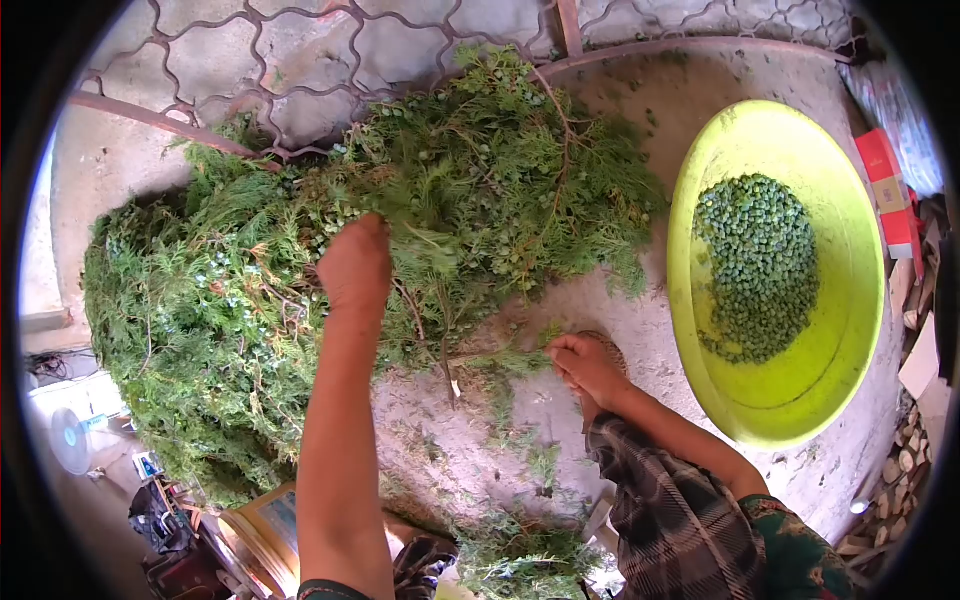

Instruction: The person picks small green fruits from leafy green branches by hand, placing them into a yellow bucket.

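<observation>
A large heap of cut evergreen branches [220,300], with flat scaly leaves and small bluish-green cones, fills the left and middle of the view. Over the heap, my left hand [357,262] is closed in a fist. A leafy evergreen sprig [425,245], smeared by motion, hangs at its right side and appears to be in its grip. Lower right, my right hand [590,368] is closed, fingers pinched together. A thin green sprig [515,360] reaches left from its fingertips. Just behind that hand shows a brown textured rounded thing [606,347], mostly hidden.
To the right stands a yellow-green oval basin [705,390] holding many small green cones [765,265]. A metal lattice [300,55] borders the far side. Leaf bits litter the concrete floor [640,300]. A red box [885,185] and chopped wood [905,460] lie far right.
</observation>
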The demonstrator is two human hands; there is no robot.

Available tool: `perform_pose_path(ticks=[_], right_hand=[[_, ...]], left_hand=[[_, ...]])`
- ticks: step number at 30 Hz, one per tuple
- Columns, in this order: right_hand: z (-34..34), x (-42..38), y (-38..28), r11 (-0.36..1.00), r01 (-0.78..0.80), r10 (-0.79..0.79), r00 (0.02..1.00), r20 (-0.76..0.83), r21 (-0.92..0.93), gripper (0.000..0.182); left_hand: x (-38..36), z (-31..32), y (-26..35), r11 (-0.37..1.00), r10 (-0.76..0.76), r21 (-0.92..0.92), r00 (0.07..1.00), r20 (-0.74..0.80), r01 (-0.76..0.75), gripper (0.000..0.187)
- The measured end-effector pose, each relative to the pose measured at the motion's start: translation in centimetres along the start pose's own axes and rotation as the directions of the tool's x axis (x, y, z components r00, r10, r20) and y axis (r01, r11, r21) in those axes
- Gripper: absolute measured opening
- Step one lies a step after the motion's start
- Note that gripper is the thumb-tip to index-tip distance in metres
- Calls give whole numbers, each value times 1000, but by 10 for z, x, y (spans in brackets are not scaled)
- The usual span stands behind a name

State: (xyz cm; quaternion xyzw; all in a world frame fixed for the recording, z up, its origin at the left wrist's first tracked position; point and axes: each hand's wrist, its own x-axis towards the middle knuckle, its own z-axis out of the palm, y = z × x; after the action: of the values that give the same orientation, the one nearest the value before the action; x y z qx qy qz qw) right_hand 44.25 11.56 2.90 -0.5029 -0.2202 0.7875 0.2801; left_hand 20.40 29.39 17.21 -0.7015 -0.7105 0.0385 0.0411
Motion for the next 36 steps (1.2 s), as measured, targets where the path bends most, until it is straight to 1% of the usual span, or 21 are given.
perform_pose_path(ticks=[2, 3, 6, 8, 9, 11, 13, 15, 17, 19, 21, 22, 23, 24, 25, 27, 28, 30, 31, 33, 36], right_hand=[[-1, 2, 2, 999, 16, -18, 999, -35, -49, 21], [0, 2, 3, 999, 21, -23, 999, -29, -50, 21], [1, -1, 2, 998, 14, -17, 999, -37, -61, 21], [2, -1, -2, 998, 26, -29, 998, -54, -62, 20], [2, 0, -3, 998, 34, -36, 999, -40, -58, 20], [3, 0, -5, 997, 60, -60, 998, -2, 39, 18], [6, -4, -16, 992, 86, -89, 996, 27, 94, 17], [14, -12, -38, 958, 105, -129, 989, 76, 266, 17], [24, -19, -62, 942, 109, -158, 979, 131, 318, 18], [37, -32, -91, 926, 105, -179, 968, 177, 363, 19], [57, -49, -124, 948, 115, -200, 941, 274, 298, 21], [69, -58, -137, 949, 113, -197, 942, 273, 294, 21], [82, -66, -148, 971, 156, -214, 906, 365, 182, 23], [94, -72, -155, 976, 207, -216, 863, 457, 70, 24], [107, -77, -158, 977, 203, -209, 864, 459, 64, 24], [128, -86, -162, 905, 424, -378, 769, 516, 30, 36], [135, -91, -164, 905, 426, -374, 767, 521, 23, 36], [145, -102, -169, 774, 626, -527, 721, 450, -98, 54], [149, -108, -171, 774, 625, -520, 722, 457, -107, 54], [156, -119, -173, 667, 721, -537, 640, 550, -188, 67], [168, -136, -172, 665, 720, -525, 639, 562, -197, 67]], left_hand=[[-7, -29, -26, 985, -62, -172, 978, -198, 28, 20], [-13, -59, -27, 921, -198, -380, 947, -253, 91, 23], [-15, -89, -57, 918, -298, -357, 898, -325, 175, 23], [-21, -96, -72, 954, -205, -256, 962, -182, 155, 24], [-22, -101, -77, 957, -207, -245, 959, -193, 157, 24], [-31, -111, -83, 810, -238, -575, 961, -139, 117, 28], [-42, -121, -77, 774, -277, -615, 954, -118, 148, 28], [-54, -127, -77, 626, -213, -772, 976, -39, 106, 25], [-69, -134, -73, 604, -164, -794, 986, -40, 68, 21], [-88, -140, -63, 399, -145, -916, 989, -21, 39, 19], [-105, -143, -58, 331, -121, -942, 993, 9, 48, 18], [-115, -150, -46, 224, -190, -971, 981, 37, 80, 17], [-125, -155, -40, 113, -257, -988, 964, 74, 106, 17], [-135, -157, -50, 100, -193, -983, 972, 132, 153, 15], [-145, -159, -49, 96, -199, -983, 971, 135, 156, 15], [-164, -166, -41, -98, -232, -987, 962, 146, 126, 14], [-174, -171, -38, -91, -265, -986, 951, 159, 140, 17], [-194, -182, -36, -132, -274, -980, 944, 183, 152, 18], [-203, -187, -35, -167, -275, -971, 938, 212, 171, 20], [-220, -194, -37, -184, -315, -968, 923, 221, 169, 22], [-246, -202, -44, -186, -273, -964, 932, 237, 190, 26]])
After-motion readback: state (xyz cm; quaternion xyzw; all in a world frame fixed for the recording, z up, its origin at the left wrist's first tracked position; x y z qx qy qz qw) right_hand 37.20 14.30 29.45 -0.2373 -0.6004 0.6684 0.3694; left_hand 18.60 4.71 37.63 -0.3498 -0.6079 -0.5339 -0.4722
